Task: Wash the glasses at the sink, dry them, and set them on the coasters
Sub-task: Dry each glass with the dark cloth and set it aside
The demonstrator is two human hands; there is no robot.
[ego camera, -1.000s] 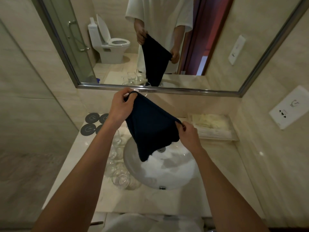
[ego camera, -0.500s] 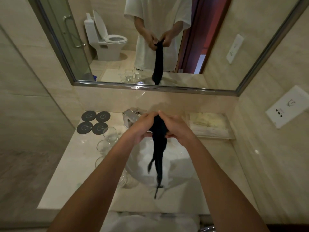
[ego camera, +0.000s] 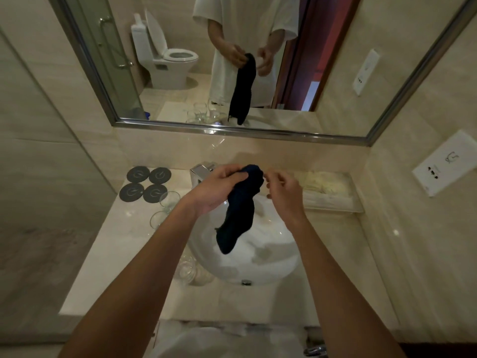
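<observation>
Over the white sink basin [ego camera: 273, 264], my left hand [ego camera: 216, 189] grips the top of a dark blue cloth [ego camera: 240, 215], which hangs bunched into a narrow roll. My right hand [ego camera: 284, 192] hovers just right of the cloth's top, fingers loosely curled, apparently not touching it. Several clear glasses stand on the counter left of the basin: one [ego camera: 169, 200] near the coasters, one [ego camera: 157, 219] beside my left forearm, one [ego camera: 188, 270] at the basin's front left. Several dark round coasters [ego camera: 144, 184] lie bare at the back left corner.
A chrome tap [ego camera: 201, 170] sits behind the basin, partly hidden by my left hand. A clear tray with folded white towels [ego camera: 327, 189] lies at the back right. The mirror [ego camera: 232, 73] hangs above the beige counter [ego camera: 116, 254]; a wall socket [ego camera: 446, 166] is at right.
The spread cloth was gathered into a narrow roll between both hands. Now my right hand has come off it to the right, and my left hand alone holds it.
</observation>
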